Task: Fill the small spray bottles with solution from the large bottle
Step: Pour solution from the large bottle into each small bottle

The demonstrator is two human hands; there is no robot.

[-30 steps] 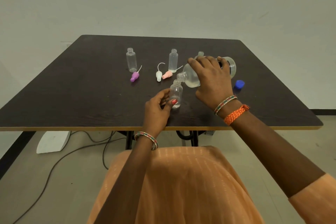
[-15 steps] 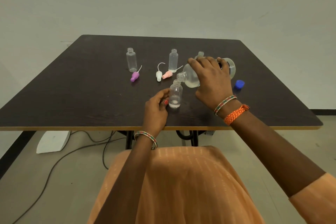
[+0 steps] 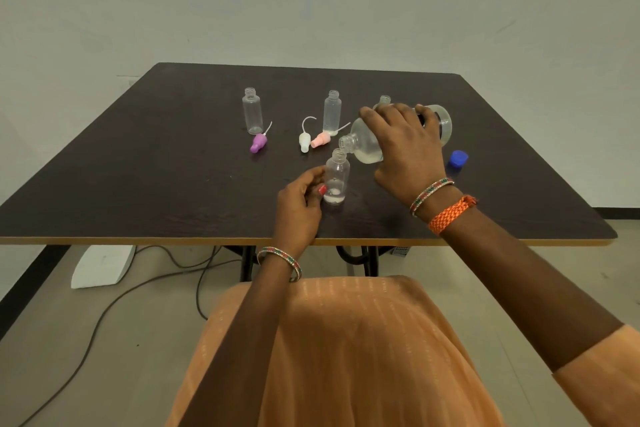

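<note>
Right hand (image 3: 407, 146) grips big bottle (image 3: 367, 146), clear, tipped, mouth over small bottle (image 3: 335, 180). Left hand (image 3: 299, 206) pinches small bottle, upright, tabletop (image 3: 138, 184) centre, shallow liquid inside. Blue cap (image 3: 458, 159) at 3 o'clock.

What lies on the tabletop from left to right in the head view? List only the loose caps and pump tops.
purple pump top → white pump top → pink pump top → blue cap

large bottle (image 3: 367, 146) tipped over upright small bottle (image 3: 336, 177)
</note>
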